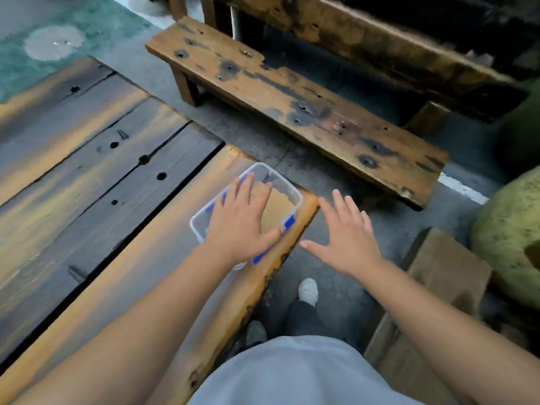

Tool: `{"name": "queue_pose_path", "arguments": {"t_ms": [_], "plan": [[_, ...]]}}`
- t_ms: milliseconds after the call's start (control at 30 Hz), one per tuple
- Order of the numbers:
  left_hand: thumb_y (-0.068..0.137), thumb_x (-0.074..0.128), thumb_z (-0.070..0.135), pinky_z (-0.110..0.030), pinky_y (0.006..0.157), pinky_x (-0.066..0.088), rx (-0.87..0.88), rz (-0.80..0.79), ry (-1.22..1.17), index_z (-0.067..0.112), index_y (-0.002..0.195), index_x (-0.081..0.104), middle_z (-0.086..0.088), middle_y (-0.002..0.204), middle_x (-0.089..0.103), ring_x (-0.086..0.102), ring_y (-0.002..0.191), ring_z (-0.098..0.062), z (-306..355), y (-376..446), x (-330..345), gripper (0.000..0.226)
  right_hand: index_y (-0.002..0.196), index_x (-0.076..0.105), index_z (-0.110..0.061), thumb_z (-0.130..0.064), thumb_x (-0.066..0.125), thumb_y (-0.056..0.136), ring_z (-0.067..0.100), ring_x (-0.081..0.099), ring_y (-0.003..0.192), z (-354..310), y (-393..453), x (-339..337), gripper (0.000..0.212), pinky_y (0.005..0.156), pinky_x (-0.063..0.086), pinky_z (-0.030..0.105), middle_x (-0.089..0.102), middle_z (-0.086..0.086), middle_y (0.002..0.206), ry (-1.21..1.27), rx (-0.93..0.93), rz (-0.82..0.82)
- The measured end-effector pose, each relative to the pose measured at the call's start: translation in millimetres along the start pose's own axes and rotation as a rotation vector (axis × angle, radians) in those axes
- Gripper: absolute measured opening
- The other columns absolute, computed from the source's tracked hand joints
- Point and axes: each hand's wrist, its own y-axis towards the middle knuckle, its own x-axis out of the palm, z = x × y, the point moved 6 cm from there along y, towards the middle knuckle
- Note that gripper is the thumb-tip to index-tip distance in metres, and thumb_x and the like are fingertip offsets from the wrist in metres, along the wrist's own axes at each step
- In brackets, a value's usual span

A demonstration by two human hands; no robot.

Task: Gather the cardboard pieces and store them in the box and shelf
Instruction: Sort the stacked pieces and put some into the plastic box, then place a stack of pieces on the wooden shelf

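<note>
A clear plastic box (264, 172) with blue clips sits at the far right corner of the wooden table (125, 258). Brown cardboard pieces (276, 209) lie inside it, seen through the lid. My left hand (242, 220) lies flat on top of the box with fingers spread, covering its near half. My right hand (344, 232) hovers to the right of the box, past the table edge and above the floor, fingers apart and holding nothing.
A worn wooden bench (292, 95) stands beyond the table across a strip of concrete floor. A wooden block (432, 302) and a large pale stone (508, 244) are at the right. My feet (308, 290) are below the table edge.
</note>
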Motion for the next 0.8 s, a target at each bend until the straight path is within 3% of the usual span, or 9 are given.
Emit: {"name": "queue_pose_path", "arguments": {"t_ms": [433, 800], "plan": [[0.073, 0.034, 0.075, -0.059, 0.109, 0.029, 0.532, -0.016, 0.130, 0.033, 0.151, 0.016, -0.009, 0.162, 0.009, 0.011, 0.147, -0.033, 198.0, 23.4, 11.0, 0.090, 0.153, 0.005, -0.035, -0.088, 0.025, 0.066, 0.023, -0.002, 0.150, 142.9, -133.7, -21.5, 0.104, 0.117, 0.012, 0.051, -0.007, -0.003, 0.164, 0.071, 0.455, 0.118], [0.074, 0.036, 0.076, -0.063, 0.109, 0.028, 1.003, -0.053, 0.167, 0.033, 0.149, 0.018, -0.009, 0.162, 0.010, 0.010, 0.147, -0.033, 433.1, -18.2, 42.2, 0.089, 0.153, 0.002, -0.036, -0.090, 0.030, 0.065, 0.027, -0.005, 0.150, 284.0, -288.6, -41.5, 0.106, 0.117, 0.008, 0.054, -0.010, -0.002, 0.164, 0.123, 0.871, 0.250]]}}
